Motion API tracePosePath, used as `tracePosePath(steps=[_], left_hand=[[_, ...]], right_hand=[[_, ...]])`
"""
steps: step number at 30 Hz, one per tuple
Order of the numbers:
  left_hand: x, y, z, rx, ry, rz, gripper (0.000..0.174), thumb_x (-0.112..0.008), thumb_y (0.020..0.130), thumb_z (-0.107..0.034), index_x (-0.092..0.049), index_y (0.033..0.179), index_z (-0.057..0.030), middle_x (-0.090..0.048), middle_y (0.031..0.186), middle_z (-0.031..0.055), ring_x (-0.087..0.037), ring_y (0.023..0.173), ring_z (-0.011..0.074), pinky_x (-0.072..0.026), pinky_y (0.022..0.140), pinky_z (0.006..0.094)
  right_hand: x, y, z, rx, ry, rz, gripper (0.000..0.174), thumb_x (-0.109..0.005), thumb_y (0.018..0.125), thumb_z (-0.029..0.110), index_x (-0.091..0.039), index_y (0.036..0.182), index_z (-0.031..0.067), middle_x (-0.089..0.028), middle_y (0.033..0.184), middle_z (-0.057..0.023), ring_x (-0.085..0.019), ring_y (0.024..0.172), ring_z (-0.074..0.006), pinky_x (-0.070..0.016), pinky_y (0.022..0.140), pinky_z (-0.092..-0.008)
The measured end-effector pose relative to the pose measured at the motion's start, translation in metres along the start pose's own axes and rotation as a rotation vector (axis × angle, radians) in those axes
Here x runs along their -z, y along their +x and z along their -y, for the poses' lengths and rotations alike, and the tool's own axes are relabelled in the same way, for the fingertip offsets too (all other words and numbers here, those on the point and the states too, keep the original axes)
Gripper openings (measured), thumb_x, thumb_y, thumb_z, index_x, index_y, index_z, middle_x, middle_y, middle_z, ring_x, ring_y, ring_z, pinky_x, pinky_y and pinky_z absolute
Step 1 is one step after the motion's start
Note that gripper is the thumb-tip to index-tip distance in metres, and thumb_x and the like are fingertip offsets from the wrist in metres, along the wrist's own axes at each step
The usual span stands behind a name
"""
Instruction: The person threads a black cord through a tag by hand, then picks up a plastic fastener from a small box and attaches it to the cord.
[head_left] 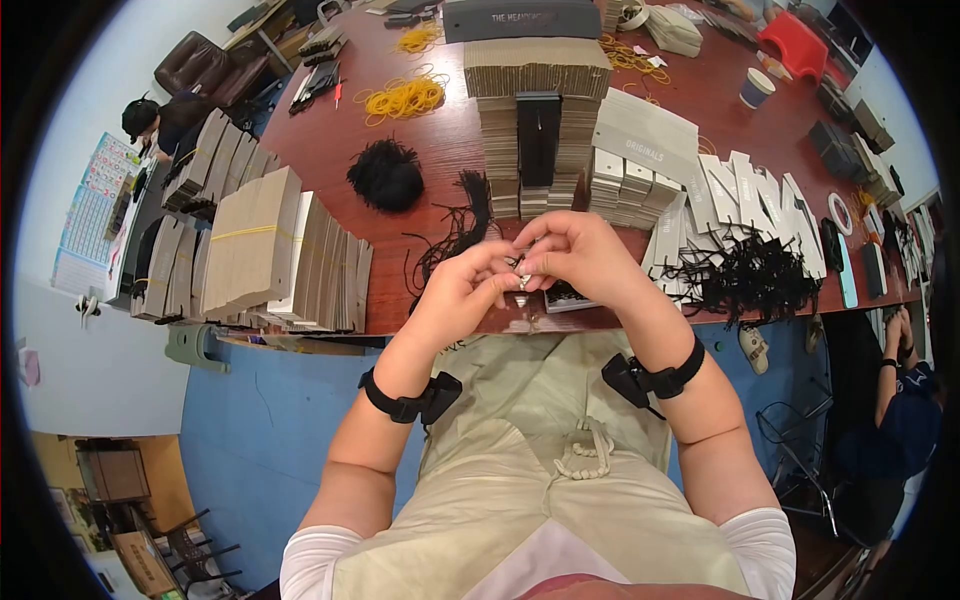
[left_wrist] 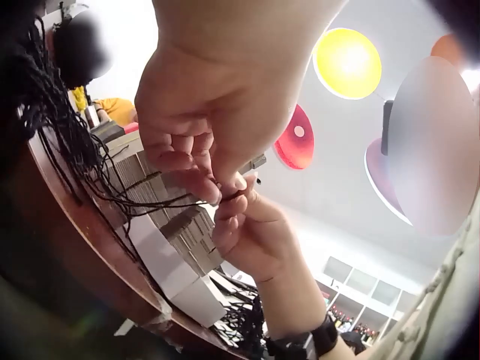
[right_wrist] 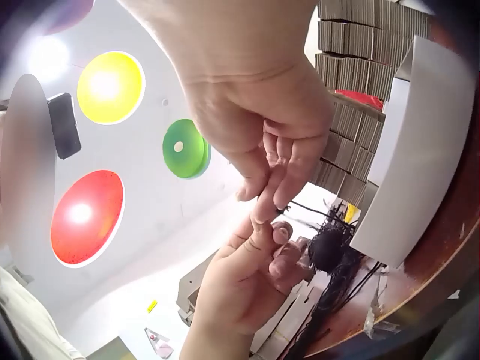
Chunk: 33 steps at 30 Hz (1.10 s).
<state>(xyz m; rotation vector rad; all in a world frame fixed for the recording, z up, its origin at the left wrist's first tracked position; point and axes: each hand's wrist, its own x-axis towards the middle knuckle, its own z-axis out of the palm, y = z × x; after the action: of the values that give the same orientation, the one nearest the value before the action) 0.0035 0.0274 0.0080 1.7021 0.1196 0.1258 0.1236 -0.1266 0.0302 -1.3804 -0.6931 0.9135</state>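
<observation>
My left hand (head_left: 458, 292) and right hand (head_left: 583, 258) meet fingertip to fingertip over the table's near edge. Between them they pinch a thin black cord (left_wrist: 171, 205), its end hidden by thumbs and fingertips. In the left wrist view it trails back to a loose bundle of black cords (head_left: 468, 215) lying beyond my left hand. A small pale, shiny bit (head_left: 524, 280) shows at the fingertips in the head view; what it is cannot be made out. Below my right hand sits a small open white box (head_left: 568, 300) with dark contents.
Stacked brown card sleeves (head_left: 535, 75) rise straight ahead, with banded stacks (head_left: 250, 240) to the left. A black fluffy ball (head_left: 385, 178) and yellow rubber bands (head_left: 402, 97) lie left of centre. White cards (head_left: 735, 195) and tangled black cords (head_left: 745, 275) cover the right side.
</observation>
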Motion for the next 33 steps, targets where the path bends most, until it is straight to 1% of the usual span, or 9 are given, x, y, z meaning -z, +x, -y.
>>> tracePosePath(steps=[8,11,17,20,23,26,29,30,33], left_hand=[[0.011,0.0,0.001,-0.18,0.418,-0.116,0.003,-0.059,0.084,-0.002,-0.056,0.083,-0.0002,-0.055,0.08,0.0029,-0.053,0.07,0.0088,-0.0439,0.062,0.0232],[0.018,0.001,0.002,-0.295,0.485,-0.185,0.003,-0.058,0.083,-0.001,-0.055,0.083,-0.0003,-0.052,0.078,0.0044,-0.051,0.069,0.0121,-0.042,0.061,0.0247],[0.032,0.0,-0.001,-0.143,0.772,-0.554,0.021,-0.061,0.081,-0.014,-0.05,0.073,0.0016,-0.052,0.074,0.0128,-0.052,0.066,0.0257,-0.0421,0.061,0.0357],[0.03,0.007,0.003,-0.453,1.13,-0.848,0.025,-0.062,0.082,-0.018,-0.05,0.07,0.0006,-0.052,0.068,0.0121,-0.053,0.061,0.0273,-0.0422,0.057,0.0353],[0.021,0.0,-0.002,-0.075,0.677,-0.523,0.029,-0.061,0.085,-0.023,-0.053,0.069,0.0001,-0.055,0.063,0.0099,-0.055,0.057,0.0242,-0.0418,0.053,0.0349],[0.011,-0.001,0.007,0.353,-0.1,0.091,0.047,-0.041,0.096,-0.041,-0.06,0.078,-0.0014,-0.062,0.072,0.0074,-0.058,0.063,0.0157,-0.0458,0.054,0.0303],[-0.005,0.007,0.002,0.283,-0.644,0.168,0.049,-0.035,0.097,-0.043,-0.059,0.089,-0.0011,-0.063,0.083,0.0099,-0.06,0.071,0.0172,-0.0489,0.063,0.0299],[0.0,0.012,-0.001,0.351,-0.732,0.108,0.04,-0.037,0.098,-0.037,-0.055,0.096,-0.0008,-0.062,0.087,0.012,-0.061,0.077,0.0198,-0.0494,0.071,0.0329],[0.025,0.023,0.002,0.365,-1.048,-0.07,0.027,-0.046,0.095,-0.029,-0.054,0.09,-0.0043,-0.06,0.082,0.0087,-0.059,0.076,0.0205,-0.05,0.074,0.0362]], right_hand=[[0.004,-0.001,0.0,-0.031,-0.13,-0.053,0.011,-0.064,0.08,0.003,-0.061,0.09,-0.0012,-0.064,0.071,-0.0045,-0.057,0.056,-0.0075,-0.0452,0.051,-0.0212],[0.006,0.002,-0.01,0.101,-0.472,-0.159,0.012,-0.064,0.081,0.004,-0.059,0.091,-0.0006,-0.062,0.072,-0.0037,-0.054,0.055,-0.0065,-0.0437,0.05,-0.0194],[0.014,-0.004,0.0,-0.002,0.131,-0.083,0.011,-0.063,0.085,0.012,-0.06,0.09,0.0017,-0.057,0.068,-0.0001,-0.05,0.052,-0.0062,-0.0399,0.047,-0.0192],[0.019,-0.006,0.0,0.017,0.39,0.025,0.013,-0.061,0.087,0.012,-0.06,0.093,0.0016,-0.055,0.068,0.0004,-0.05,0.054,-0.0066,-0.0405,0.049,-0.0186],[0.015,-0.009,0.005,0.069,0.443,0.036,0.012,-0.062,0.086,0.01,-0.062,0.094,0.0006,-0.059,0.073,-0.0019,-0.053,0.059,-0.0069,-0.043,0.051,-0.0194],[0.008,-0.011,0.009,0.084,0.354,0.097,0.015,-0.062,0.086,0.009,-0.064,0.096,-0.0015,-0.063,0.081,-0.005,-0.056,0.064,-0.0072,-0.0449,0.055,-0.0202],[-0.002,-0.016,0.011,0.035,0.217,0.286,0.017,-0.061,0.081,0.0,-0.066,0.097,-0.0004,-0.067,0.086,-0.0057,-0.06,0.072,-0.0088,-0.0484,0.064,-0.0216],[-0.007,-0.02,0.012,-0.002,0.154,0.343,0.018,-0.061,0.08,-0.002,-0.067,0.097,0.0,-0.067,0.086,-0.0054,-0.061,0.073,-0.0091,-0.0489,0.066,-0.0217],[-0.012,-0.035,0.021,-0.023,-0.142,0.411,0.013,-0.066,0.073,-0.004,-0.067,0.085,-0.0013,-0.067,0.079,-0.0058,-0.063,0.074,-0.0103,-0.0507,0.068,-0.0236]])
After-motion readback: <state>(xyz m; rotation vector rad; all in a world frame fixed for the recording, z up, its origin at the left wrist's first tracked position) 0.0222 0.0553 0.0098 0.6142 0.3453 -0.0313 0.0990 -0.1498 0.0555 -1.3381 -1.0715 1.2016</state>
